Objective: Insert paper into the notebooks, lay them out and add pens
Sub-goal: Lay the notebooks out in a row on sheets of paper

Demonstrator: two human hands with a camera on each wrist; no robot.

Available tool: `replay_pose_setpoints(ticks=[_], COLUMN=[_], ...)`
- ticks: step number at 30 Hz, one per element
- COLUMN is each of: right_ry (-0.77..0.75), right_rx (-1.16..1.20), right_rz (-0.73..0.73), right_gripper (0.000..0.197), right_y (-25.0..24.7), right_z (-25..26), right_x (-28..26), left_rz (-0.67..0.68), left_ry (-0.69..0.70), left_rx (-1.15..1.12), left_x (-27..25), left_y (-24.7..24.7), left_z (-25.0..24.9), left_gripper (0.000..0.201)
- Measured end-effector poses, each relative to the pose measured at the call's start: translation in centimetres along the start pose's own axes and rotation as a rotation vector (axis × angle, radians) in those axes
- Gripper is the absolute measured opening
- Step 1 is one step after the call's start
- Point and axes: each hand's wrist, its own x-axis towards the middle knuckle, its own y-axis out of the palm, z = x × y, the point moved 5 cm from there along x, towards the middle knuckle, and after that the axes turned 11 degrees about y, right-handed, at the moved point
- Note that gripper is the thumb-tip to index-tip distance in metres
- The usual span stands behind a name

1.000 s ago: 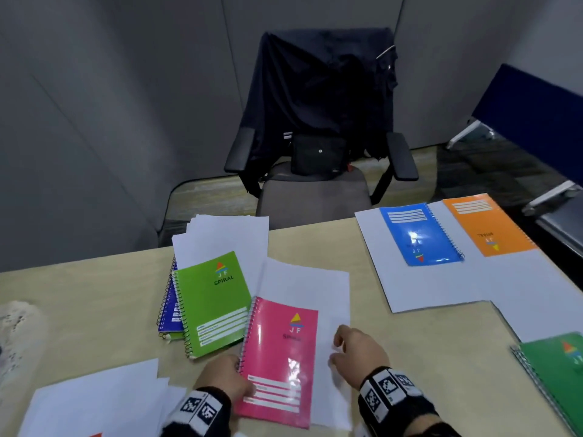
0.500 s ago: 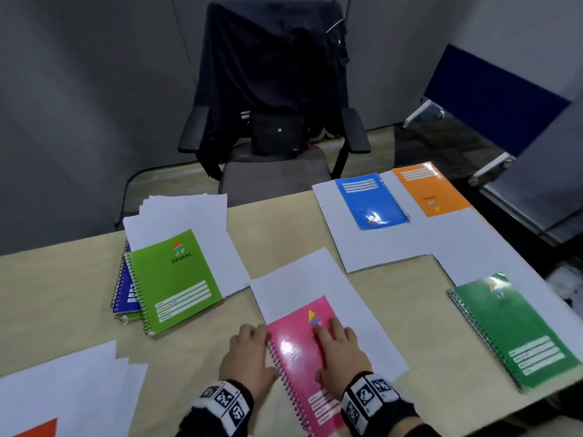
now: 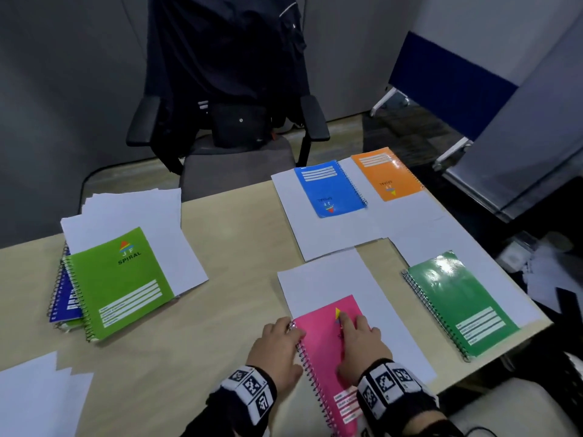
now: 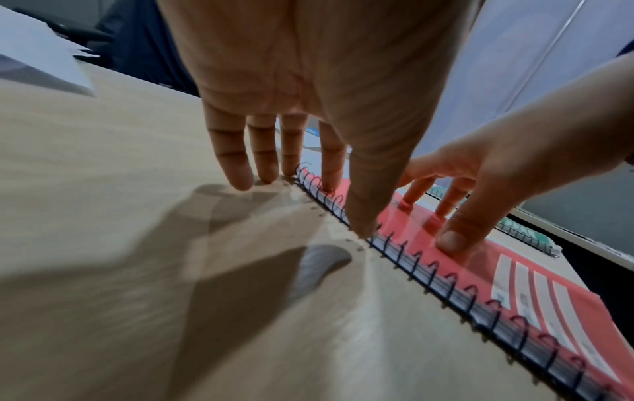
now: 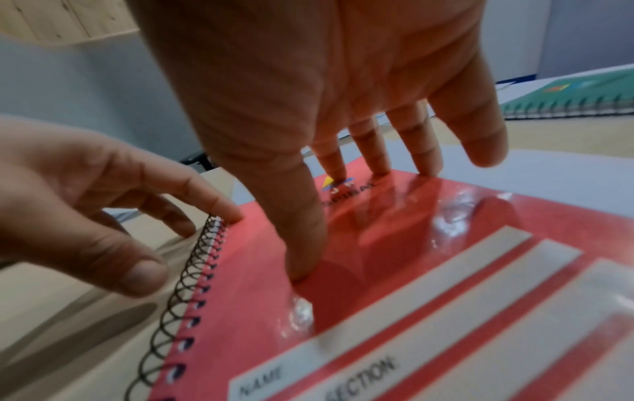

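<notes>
A pink spiral notebook lies on a white sheet near the table's front edge. My left hand is open, and its fingertips touch the table and the wire spiral at the notebook's left edge. My right hand is open and presses flat on the pink cover with straight fingers and thumb. Three more notebooks lie on white sheets: a dark green one to the right, and a blue and an orange one farther back. No pens are visible.
At the left, a light green notebook tops a small stack with a dark blue one, over loose sheets. More paper lies at the front left. A chair draped with a dark jacket stands behind the table.
The pink notebook and its sheet have slid right, toward the dark green notebook. Both hands travelled with it, and my right hand went from the sheet onto the cover.
</notes>
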Motion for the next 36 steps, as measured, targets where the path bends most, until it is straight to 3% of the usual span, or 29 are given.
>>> replay_pose_setpoints(ticks=[6, 15, 20, 26, 31, 36], right_ry=[0.073, 0.069, 0.087, 0.107, 0.015, -0.093], right_rx=[0.045, 0.075, 0.174, 0.276, 0.207, 0.164], right_rz=[0.003, -0.023, -0.081, -0.145, -0.099, -0.037], right_gripper=[0.098, 0.086, 0.060, 0.061, 0.038, 0.035], right_y=[-1.6, -3.0, -5.4, -8.9, -9.3, -7.8], right_z=[-2.7, -4.7, -6.0, -7.3, -3.3, 2.7], right_x=[1.7, 3.2, 4.2, 5.4, 4.9, 3.2], left_rz=[0.032, 0.038, 0.038, 0.038, -0.069, -0.314], left_ry=[0.038, 0.042, 0.039, 0.035, -0.055, -0.266], left_rx=[-0.003, -0.010, -0.006, -0.006, -0.083, -0.202], left_x=[2.9, 5.3, 5.6, 5.4, 4.0, 0.1], left_y=[0.3, 0.1, 0.1, -0.1, -2.3, -6.4], left_z=[-2.6, -4.4, -4.7, -4.8, -2.0, 4.8], left_gripper=[0.068, 0.067, 0.068, 0.069, 0.062, 0.042])
